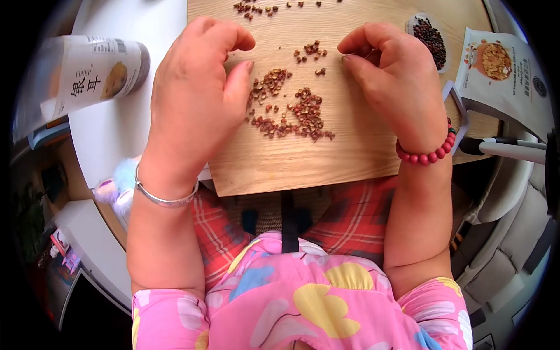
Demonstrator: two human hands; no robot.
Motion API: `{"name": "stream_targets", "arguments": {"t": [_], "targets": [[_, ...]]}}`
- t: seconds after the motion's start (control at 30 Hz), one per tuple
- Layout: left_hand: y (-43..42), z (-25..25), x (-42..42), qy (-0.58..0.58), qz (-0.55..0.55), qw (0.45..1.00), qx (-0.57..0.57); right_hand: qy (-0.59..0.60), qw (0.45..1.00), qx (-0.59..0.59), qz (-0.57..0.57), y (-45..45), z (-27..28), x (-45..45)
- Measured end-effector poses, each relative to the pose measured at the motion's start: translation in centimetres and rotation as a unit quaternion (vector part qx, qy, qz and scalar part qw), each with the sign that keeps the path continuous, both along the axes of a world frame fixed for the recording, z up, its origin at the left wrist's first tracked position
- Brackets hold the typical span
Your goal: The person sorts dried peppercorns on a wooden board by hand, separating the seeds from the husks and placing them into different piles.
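Reddish-brown Sichuan peppercorns (309, 114) lie in loose clusters on a light wooden board (280, 169). My left hand (198, 87) is just left of the largest clusters, its thumb and index finger apart with nothing visible between them. Across the board, my right hand (396, 81) is curled, thumb tip close to the index fingertip. Whatever its fingers may hold is hidden. A small group of peppercorns (311, 51) sits between the two hands. Behind the right hand, a clear dish (413, 28) holds dark seeds (430, 44).
A plastic jar (99, 76) labelled YINER stands at left on a white surface (134, 23). At right is a pale food pouch (501, 76). More peppercorns (254, 9) lie along the far side. The board's near edge faces my lap.
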State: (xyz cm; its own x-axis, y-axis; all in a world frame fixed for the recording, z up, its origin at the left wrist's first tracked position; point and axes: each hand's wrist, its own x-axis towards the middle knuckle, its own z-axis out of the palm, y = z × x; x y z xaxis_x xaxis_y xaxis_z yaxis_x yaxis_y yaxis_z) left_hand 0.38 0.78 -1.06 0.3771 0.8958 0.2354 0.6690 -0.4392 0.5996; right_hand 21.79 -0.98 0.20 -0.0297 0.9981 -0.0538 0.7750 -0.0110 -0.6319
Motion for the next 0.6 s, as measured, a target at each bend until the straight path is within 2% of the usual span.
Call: {"name": "stream_targets", "arguments": {"t": [0.1, 0.2, 0.37, 0.43, 0.6], "targets": [[-0.2, -0.1, 0.2, 0.063, -0.016, 0.998, 0.017, -0.065, 0.996, 0.055, 0.004, 0.0, -0.4, 0.4], [-0.4, -0.1, 0.8, 0.08, -0.035, 0.996, 0.032, -0.057, 0.997, 0.058, -0.019, 0.0, -0.6, 0.1], [-1.0, -0.2, 2.1, 0.045, -0.06, 0.997, 0.029, -0.073, 0.994, 0.08, 0.012, -0.3, -0.9, -0.6], [-1.1, -0.1, 2.2, 0.04, -0.114, 0.992, 0.027, -0.064, 0.989, 0.122, 0.059, -0.4, -1.2, -1.0], [-1.3, -0.2, 2.0, 0.013, -0.14, 0.989, -0.039, 0.018, 0.995, 0.031, 0.092, -0.6, -0.7, -0.9]]}}
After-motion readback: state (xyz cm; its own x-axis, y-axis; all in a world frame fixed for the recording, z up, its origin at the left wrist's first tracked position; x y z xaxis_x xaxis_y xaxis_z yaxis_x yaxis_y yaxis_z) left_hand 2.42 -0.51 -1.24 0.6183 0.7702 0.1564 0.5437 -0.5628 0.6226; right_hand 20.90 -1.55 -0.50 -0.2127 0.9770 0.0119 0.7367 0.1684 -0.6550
